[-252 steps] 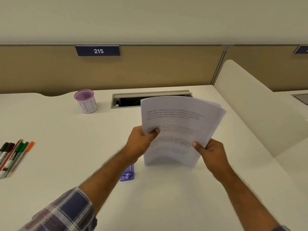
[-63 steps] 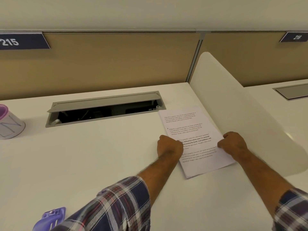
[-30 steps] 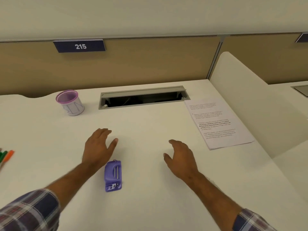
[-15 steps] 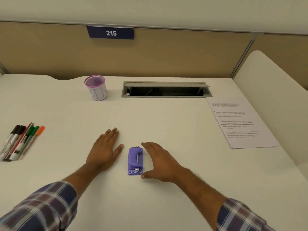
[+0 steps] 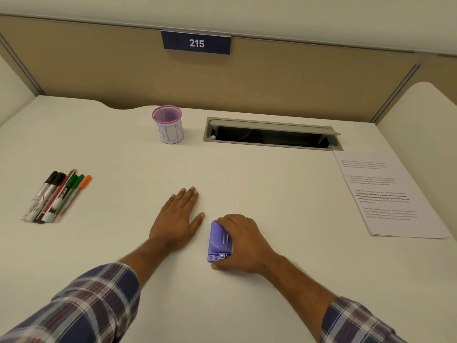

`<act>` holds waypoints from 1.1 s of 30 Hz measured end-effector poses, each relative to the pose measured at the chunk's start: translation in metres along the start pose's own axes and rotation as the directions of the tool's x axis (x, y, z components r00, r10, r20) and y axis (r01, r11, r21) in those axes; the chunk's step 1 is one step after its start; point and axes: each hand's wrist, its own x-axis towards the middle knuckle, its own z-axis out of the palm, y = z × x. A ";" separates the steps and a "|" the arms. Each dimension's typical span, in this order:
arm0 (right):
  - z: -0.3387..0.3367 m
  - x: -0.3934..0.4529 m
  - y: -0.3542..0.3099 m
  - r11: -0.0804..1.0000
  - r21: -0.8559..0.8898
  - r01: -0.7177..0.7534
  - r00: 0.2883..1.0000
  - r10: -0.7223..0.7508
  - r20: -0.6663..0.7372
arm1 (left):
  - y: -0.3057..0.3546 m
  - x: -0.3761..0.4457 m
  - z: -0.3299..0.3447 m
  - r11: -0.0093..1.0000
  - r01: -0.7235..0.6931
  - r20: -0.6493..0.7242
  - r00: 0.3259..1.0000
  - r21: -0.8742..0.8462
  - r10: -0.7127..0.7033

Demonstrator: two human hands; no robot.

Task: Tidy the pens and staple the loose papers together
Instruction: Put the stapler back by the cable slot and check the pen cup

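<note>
Your right hand (image 5: 243,243) grips the purple stapler (image 5: 219,241) low on the white worktop (image 5: 123,149), fingers (image 5: 228,220) curled over its far end and right flank, thumb at its near end. The stapler's right side is hidden under your palm; only its top and left edge show. Just beside it, your left hand (image 5: 179,219) lies flat on the worktop, fingers straight and released, thumb tip near the stapler but apart from it.

The papers (image 5: 385,196) lie in a squared stack at the right edge, well apart from both hands; their print is too small to read. The pens (image 5: 58,195) lie side by side at far left, caps pointing away from you, their near ends blurred.

A pink mesh cup (image 5: 168,125) stands upright near the back, a paper label around it with lettering hard to make out; whether it holds anything cannot be told. To its right the cable hatch (image 5: 272,134) stands open, its inside dark. A "215" plate (image 5: 196,43) hangs on the partition above.
</note>
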 end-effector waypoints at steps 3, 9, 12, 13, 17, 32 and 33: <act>0.000 0.002 0.005 0.998 0.043 -0.034 0.999 0.036 -0.037 | 0.000 0.000 0.000 1.000 0.005 0.005 1.000 0.018 -0.005; -0.014 0.016 0.025 0.960 0.161 -0.230 0.931 0.265 -0.250 | -0.002 0.020 -0.004 0.999 -0.004 0.048 0.999 0.051 0.001; -0.026 0.026 0.036 0.926 0.197 -0.321 0.881 0.369 -0.296 | -0.002 0.037 -0.006 0.998 0.004 0.060 0.998 0.069 -0.009; -0.030 0.030 0.040 0.913 0.211 -0.350 0.863 0.402 -0.307 | -0.001 0.042 -0.006 0.997 0.007 0.058 0.998 0.072 -0.011; -0.041 0.044 0.053 0.872 0.259 -0.414 0.798 0.485 -0.358 | 0.002 0.053 -0.007 0.997 -0.001 0.047 0.999 0.075 -0.003; -0.037 0.082 0.050 0.855 0.152 -0.497 0.752 0.511 -0.417 | 0.001 0.053 -0.004 0.998 -0.034 0.016 0.999 0.058 0.033; -0.041 0.089 0.053 0.835 0.165 -0.526 0.723 0.540 -0.431 | 0.001 0.053 -0.004 0.998 -0.034 0.011 0.999 0.054 0.033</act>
